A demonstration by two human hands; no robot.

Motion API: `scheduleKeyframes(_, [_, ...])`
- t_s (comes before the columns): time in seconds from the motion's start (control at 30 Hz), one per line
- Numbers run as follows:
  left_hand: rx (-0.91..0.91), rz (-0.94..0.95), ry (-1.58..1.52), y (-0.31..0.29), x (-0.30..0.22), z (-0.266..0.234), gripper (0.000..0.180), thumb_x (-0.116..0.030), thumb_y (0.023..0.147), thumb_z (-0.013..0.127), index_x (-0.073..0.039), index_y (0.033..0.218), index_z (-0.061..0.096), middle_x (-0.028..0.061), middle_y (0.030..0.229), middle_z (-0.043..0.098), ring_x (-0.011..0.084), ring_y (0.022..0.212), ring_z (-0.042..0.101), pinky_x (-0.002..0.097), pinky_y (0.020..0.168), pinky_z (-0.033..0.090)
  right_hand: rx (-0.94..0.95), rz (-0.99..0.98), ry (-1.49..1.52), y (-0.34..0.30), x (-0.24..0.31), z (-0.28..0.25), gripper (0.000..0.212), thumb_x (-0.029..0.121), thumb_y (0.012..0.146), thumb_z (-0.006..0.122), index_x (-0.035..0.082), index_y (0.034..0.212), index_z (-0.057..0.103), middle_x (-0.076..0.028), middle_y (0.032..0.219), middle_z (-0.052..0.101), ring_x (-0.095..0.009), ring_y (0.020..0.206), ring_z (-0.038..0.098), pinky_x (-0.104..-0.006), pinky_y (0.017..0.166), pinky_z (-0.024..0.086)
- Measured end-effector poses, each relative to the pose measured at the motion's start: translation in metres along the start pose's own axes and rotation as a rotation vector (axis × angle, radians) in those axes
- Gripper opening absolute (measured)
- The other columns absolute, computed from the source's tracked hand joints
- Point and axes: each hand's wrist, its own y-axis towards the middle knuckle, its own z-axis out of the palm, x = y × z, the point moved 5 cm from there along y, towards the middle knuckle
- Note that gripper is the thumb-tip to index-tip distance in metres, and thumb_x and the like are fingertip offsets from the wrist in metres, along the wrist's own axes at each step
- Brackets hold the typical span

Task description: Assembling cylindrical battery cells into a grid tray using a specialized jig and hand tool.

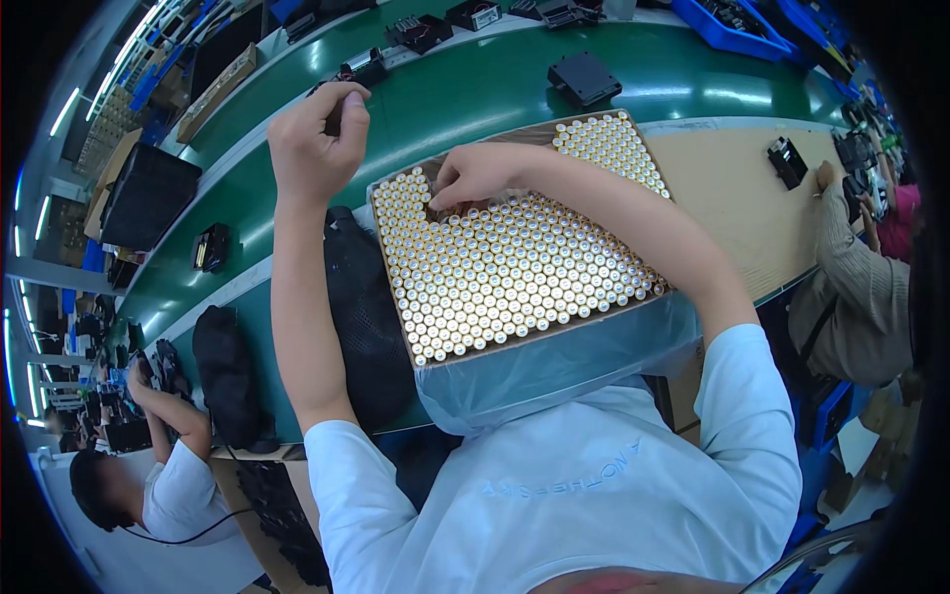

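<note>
An open carton (539, 324) lined with clear plastic holds many upright cylindrical batteries (515, 262), their pale ends facing up. My right hand (480, 178) reaches into a gap near the far side of the rows. Its fingers curl down against the batteries at the gap's edge, and the fingertips are partly hidden. Raised left of the carton, my left hand (319, 139) is closed with thumb and fingers bent together; whatever it may hold is hidden. Just beyond it, a small dark device (364, 67) lies at the edge of the green belt.
A black box-shaped device (584, 78) sits on the green conveyor belt (475, 94). Black cloth (368, 317) lies against the carton's left side. At right, a co-worker's sleeve (839, 233) reaches toward black units on a tan board (712, 178). Another person (178, 485) sits lower left.
</note>
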Motion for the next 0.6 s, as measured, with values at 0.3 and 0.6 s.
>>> scheduleKeyframes(0.3, [0.03,-0.024,-0.005,0.0,-0.001,0.001,0.008,-0.004,0.078,0.061,-0.002,0.078,0.07,-0.0014,0.053,0.054,0.0086,0.044,0.039,0.0217,0.044,0.031,0.036,0.0,0.106,0.005,-0.008,0.001,0.018,0.017,0.085,0.065,0.001,0.089,0.072,-0.006,0.079,0.068,-0.012,0.066,0.063,-0.024,0.063,0.055])
scheduleKeyframes(0.6, [0.098,-0.031,0.012,-0.002,-0.002,0.005,0.009,-0.005,0.079,0.061,-0.003,0.079,0.069,-0.0008,0.054,0.054,0.0098,0.045,0.04,0.0225,0.045,0.032,0.013,-0.056,0.136,0.013,-0.012,0.003,0.009,0.005,0.082,0.066,-0.001,0.087,0.071,-0.007,0.078,0.068,-0.013,0.061,0.062,-0.0227,0.057,0.054])
